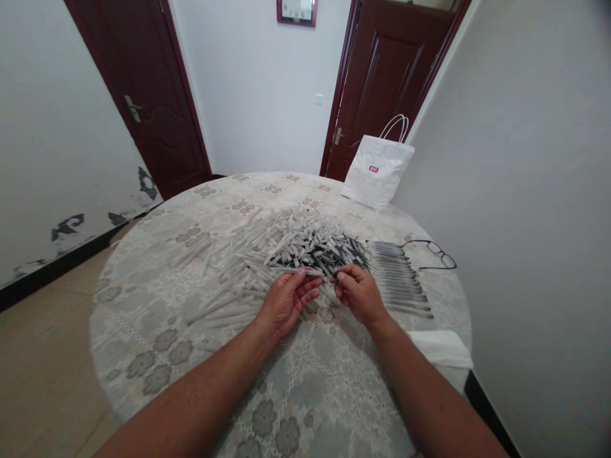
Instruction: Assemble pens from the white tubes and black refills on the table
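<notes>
A tube (312, 272) is clamped by fingertips of the left hand (286, 300), seemingly for steadiness; a piece (335, 275) appears pinched by the right hand (359, 291).

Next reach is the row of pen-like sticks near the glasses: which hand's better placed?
Right, probably. The right hand is closer to the row of pen-like sticks, on the glasses' side. The left hand is farther off, holding a pale tube, and would likely have to cross past the right.
</notes>
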Motion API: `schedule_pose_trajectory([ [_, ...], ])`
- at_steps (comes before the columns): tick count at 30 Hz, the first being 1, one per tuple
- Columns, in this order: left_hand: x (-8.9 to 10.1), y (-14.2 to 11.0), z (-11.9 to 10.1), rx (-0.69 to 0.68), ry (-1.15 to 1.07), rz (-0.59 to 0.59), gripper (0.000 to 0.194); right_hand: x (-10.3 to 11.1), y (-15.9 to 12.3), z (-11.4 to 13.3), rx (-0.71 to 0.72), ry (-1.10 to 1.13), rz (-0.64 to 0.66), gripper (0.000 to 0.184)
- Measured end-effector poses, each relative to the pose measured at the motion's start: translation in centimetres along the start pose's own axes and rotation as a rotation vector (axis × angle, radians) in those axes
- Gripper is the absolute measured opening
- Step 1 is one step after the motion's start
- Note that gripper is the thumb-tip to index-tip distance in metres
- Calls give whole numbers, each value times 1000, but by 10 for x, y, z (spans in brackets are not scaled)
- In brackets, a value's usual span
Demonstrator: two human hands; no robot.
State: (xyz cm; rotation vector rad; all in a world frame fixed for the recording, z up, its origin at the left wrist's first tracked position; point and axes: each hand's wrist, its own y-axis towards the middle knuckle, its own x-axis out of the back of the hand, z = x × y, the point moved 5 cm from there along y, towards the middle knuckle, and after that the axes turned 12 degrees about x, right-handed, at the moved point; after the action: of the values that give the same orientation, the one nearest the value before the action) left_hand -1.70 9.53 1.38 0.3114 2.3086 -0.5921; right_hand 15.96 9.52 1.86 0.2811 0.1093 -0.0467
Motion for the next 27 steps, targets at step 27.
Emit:
schedule_pose_trajectory([
  [27, 1, 1, 0, -43, -30, -15, 19, -2, 1, -12, -213, 381, 28, 25],
])
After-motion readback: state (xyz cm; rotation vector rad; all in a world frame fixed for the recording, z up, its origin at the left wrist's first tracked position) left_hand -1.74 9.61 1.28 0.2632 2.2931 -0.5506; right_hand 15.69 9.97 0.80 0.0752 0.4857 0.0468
